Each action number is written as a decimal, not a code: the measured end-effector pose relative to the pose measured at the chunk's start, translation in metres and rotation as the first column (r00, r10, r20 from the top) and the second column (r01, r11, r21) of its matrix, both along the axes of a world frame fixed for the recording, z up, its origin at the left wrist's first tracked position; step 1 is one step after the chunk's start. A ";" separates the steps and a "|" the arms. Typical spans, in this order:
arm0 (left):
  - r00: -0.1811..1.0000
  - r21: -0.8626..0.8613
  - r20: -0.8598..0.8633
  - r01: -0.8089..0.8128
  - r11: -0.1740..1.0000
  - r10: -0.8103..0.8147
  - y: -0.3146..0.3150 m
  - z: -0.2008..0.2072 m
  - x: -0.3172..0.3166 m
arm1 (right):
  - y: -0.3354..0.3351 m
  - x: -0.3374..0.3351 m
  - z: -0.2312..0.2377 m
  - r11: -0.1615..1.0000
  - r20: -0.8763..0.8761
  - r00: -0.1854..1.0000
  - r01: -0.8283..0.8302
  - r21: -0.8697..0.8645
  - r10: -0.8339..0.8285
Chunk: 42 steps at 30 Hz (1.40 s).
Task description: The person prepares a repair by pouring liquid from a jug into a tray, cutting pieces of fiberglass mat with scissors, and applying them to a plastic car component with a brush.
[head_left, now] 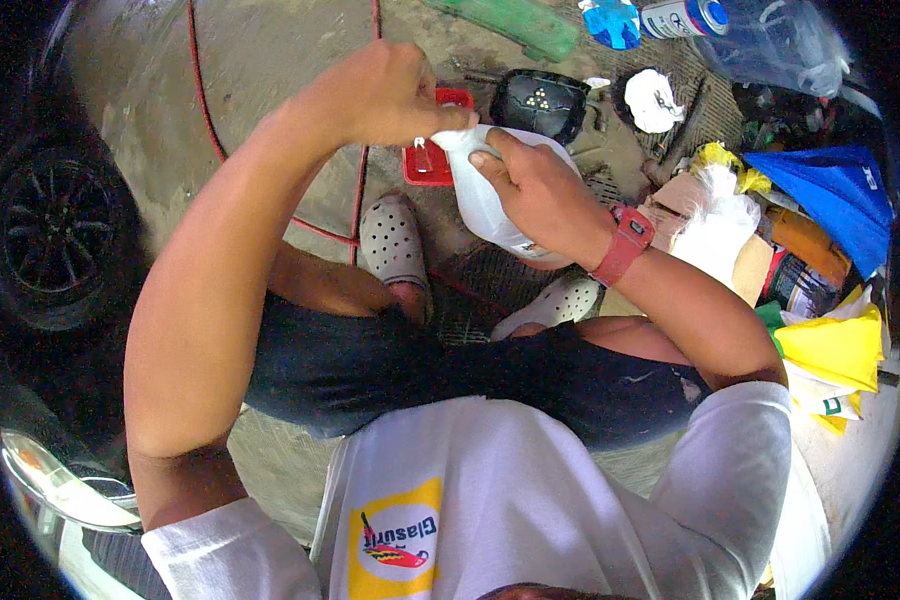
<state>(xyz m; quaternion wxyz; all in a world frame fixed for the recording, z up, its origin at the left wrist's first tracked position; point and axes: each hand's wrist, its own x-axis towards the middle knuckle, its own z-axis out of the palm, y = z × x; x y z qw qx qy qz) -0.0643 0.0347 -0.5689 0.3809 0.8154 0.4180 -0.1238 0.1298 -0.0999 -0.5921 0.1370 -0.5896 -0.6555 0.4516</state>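
Observation:
A white plastic bag (485, 205), full and rounded below, hangs between my hands in front of my knees. My left hand (392, 95) is closed on the twisted top of the bag, its wrist bent and the fingertips partly hidden. Lower down, my right hand (548, 190) grips the bag's neck between thumb and fingers, with the palm against its side. Something reddish shows at the bag's lower edge; what is inside cannot be made out. Behind the bag lies a red plastic tray (428, 178), partly covered by the bag and my left hand.
A black tray-like part (540, 105) and crumpled white material (653, 100) lie beyond my hands. Cardboard (670, 215), a blue cloth (830, 200) and yellow bags (830, 350) pile up at right. A red hose (203, 100) crosses the floor; a car wheel (58, 235) stands left.

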 end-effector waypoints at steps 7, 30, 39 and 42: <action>0.973 0.187 0.179 -0.179 0.966 0.146 0.020 0.003 -0.006 | 0.001 -0.002 -0.004 0.997 0.036 0.998 -0.044 -0.064 0.047; 0.984 0.194 0.178 -0.035 0.980 0.000 0.028 0.071 0.020 | -0.009 0.013 -0.062 0.981 0.251 0.949 -0.174 -0.082 0.189; 0.970 0.206 0.236 -0.100 0.973 0.050 0.025 0.064 0.011 | 0.003 0.004 -0.064 0.974 0.234 0.946 -0.219 -0.058 0.226; 0.961 0.140 0.275 -0.071 0.987 0.030 0.032 0.064 0.007 | 0.005 0.005 -0.072 0.963 0.261 0.927 -0.259 -0.074 0.269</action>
